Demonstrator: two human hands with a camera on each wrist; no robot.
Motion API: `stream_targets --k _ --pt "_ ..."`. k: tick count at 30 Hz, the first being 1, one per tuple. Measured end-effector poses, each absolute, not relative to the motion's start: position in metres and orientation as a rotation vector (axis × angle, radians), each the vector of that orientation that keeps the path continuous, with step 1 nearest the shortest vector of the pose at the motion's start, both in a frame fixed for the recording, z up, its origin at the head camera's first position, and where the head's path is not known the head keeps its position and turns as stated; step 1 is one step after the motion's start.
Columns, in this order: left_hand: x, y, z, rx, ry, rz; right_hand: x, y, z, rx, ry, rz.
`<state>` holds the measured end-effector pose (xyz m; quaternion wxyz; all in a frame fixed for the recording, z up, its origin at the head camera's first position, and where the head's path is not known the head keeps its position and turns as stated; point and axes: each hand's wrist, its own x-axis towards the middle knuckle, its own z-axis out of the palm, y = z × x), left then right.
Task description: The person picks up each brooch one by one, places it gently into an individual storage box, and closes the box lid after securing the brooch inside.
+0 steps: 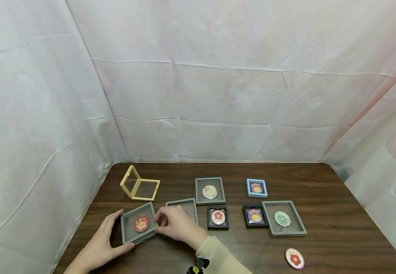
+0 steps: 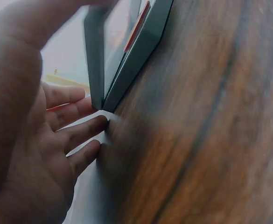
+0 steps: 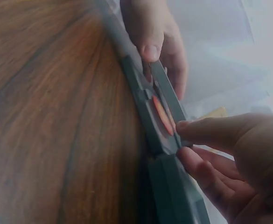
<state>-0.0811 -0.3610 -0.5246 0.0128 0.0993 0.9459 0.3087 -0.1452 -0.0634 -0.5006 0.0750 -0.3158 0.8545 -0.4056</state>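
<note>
A grey square display case with a red badge inside lies at the table's left. In the left wrist view its two halves form a narrow wedge, the lid raised slightly from the base. My left hand holds the case's left side, thumb at the near corner and fingers at the far one. With thumb and fingertips, my right hand pinches the lid's right edge. Partly hidden behind that hand is another grey case.
A yellow case stands unfolded behind. Grey, black and blue cases hold badges. On the right, a black case touches a grey case. A loose flower badge lies at the front right.
</note>
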Motion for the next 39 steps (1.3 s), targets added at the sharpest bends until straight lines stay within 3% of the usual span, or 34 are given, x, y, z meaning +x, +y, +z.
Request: stream_targets --k 39 --pt "-0.083 -0.362 -0.527 0.313 2.959 0.948 -0.144 -0.070 -0.510 -0.975 2.625 -1.185"
